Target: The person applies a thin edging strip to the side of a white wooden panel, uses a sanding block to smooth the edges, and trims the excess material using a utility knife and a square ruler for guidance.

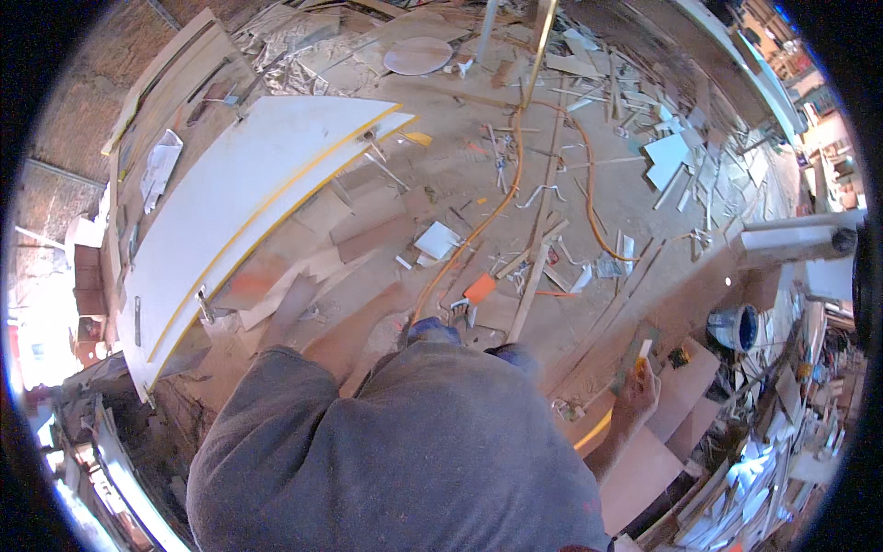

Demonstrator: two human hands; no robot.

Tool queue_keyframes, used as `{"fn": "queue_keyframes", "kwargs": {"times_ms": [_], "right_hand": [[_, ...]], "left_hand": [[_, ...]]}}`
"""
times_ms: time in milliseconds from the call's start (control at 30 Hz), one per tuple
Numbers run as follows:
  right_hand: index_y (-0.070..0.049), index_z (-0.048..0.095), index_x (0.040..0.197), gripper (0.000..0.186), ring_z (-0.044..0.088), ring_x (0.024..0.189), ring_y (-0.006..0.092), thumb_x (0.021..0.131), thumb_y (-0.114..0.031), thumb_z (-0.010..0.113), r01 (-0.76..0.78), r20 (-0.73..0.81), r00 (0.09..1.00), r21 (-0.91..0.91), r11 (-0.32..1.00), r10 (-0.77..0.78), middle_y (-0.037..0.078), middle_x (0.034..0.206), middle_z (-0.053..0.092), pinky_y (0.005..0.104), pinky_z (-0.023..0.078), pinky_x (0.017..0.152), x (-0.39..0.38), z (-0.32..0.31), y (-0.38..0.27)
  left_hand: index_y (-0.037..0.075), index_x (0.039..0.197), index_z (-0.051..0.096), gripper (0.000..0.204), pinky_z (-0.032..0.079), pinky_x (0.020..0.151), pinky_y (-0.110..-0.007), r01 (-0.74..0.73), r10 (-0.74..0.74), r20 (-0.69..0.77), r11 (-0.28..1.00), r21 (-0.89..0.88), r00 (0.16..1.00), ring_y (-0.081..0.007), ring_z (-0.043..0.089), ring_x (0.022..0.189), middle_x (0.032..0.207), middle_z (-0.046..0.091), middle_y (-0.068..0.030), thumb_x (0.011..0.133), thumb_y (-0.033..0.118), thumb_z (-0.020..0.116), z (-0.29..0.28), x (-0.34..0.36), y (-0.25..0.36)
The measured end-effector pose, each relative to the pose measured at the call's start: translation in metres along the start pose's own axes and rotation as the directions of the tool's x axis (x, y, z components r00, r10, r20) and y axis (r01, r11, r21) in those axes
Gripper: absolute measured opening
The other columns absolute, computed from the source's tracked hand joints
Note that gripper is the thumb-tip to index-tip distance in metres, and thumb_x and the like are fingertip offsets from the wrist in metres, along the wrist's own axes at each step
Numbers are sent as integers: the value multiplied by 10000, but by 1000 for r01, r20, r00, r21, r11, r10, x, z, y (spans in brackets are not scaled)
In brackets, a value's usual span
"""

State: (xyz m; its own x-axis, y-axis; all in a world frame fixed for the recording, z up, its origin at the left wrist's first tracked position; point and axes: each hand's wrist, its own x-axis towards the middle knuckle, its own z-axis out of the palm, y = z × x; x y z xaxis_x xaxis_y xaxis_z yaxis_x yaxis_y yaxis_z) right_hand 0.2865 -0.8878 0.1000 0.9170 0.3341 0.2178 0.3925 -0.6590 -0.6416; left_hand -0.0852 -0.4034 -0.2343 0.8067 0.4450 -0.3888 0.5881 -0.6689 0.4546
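My right hand (636,394) is at the lower right, its bare forearm coming up beside my grey top. The fingers are closed round a small, slim thing with an orange part and a white tip (646,349); its kind is too small to tell. Under and beside this hand lie flat brown boards (685,382), with a small dark and yellow object (679,357) on one of them. A grey sleeve (280,386) shows on my left, but I cannot make out my left hand.
A large white curved panel (239,202) with yellow edging lies at the left. An orange hose (521,166) snakes over the dusty floor among wood strips and scraps. A round board (418,56) lies at the far side. A bucket (733,327) stands at the right, near heaped offcuts (782,432).
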Motion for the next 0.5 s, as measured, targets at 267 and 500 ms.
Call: {"fn": "queue_keyframes", "kwargs": {"times_ms": [267, 500], "right_hand": [[5, 698, 1278, 340, 667, 956, 189, 964, -122, 734, 30, 54, 998, -84, 996, -25, 102, 1040, 661, 304, 548, 819, 175, 72, 49], [50, 667, 1274, 321, 689, 1052, 244, 1011, -135, 677, 430, -24, 903, 9, 903, -429, 193, 1332, 666, 334, 543, 917, 489, 177, -37]], "left_hand": [[51, 960, 747, 348, 542, 686, -433, -144, 103, -113, 879, -455, 988, -300, 717, 749, 860, 722, -206, 901, 388, 683, -189, 203, 225], [30, 950, 737, 342, 529, 656, -384, 123, -265, -138, 769, -627, 954, -165, 682, 704, 759, 683, -175, 912, 369, 717, -260, 283, 268]]}}
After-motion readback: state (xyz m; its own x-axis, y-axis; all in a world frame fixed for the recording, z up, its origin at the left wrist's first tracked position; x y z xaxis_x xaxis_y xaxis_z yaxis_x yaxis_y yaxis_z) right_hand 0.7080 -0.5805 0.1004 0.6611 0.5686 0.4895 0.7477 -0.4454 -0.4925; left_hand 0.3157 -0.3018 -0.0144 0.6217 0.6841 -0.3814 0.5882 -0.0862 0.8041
